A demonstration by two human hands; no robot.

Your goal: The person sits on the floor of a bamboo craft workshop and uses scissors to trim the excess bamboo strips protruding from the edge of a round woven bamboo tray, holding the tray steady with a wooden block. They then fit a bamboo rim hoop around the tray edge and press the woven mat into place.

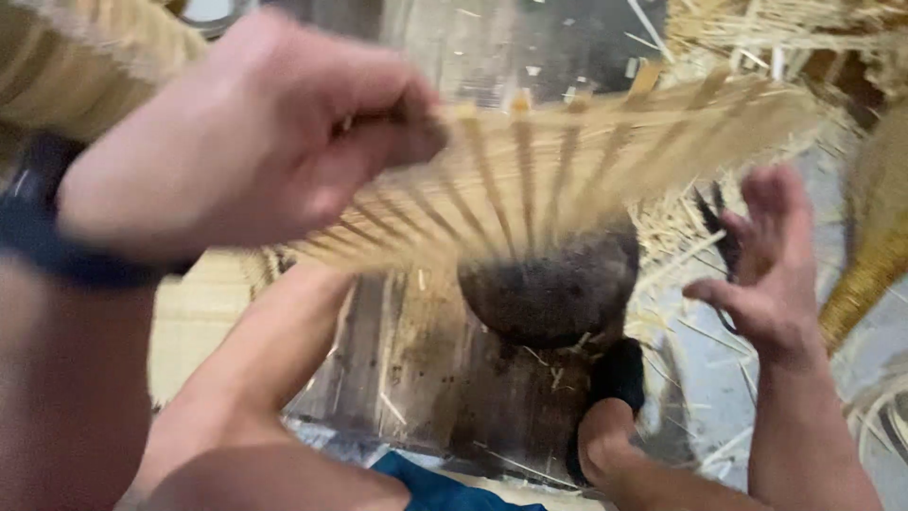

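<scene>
My left hand [246, 132] is up close to the camera, its fingers closed on the near end of a fanned spread of thin straw-coloured bamboo strips [567, 161]. The strips splay out to the right and are blurred. My right hand [761, 265] hangs below the fan's right end with fingers apart; a dark thin object [724, 237] shows just behind its fingers, and I cannot tell whether the hand holds it. A dark round block [553, 289] sits under the fan.
My bare leg [265, 360] and foot [605, 445] rest on worn wooden boards [416, 369]. Loose straw and bamboo slivers [757, 38] litter the floor at the upper right. A woven golden piece [865, 274] lies at the right edge.
</scene>
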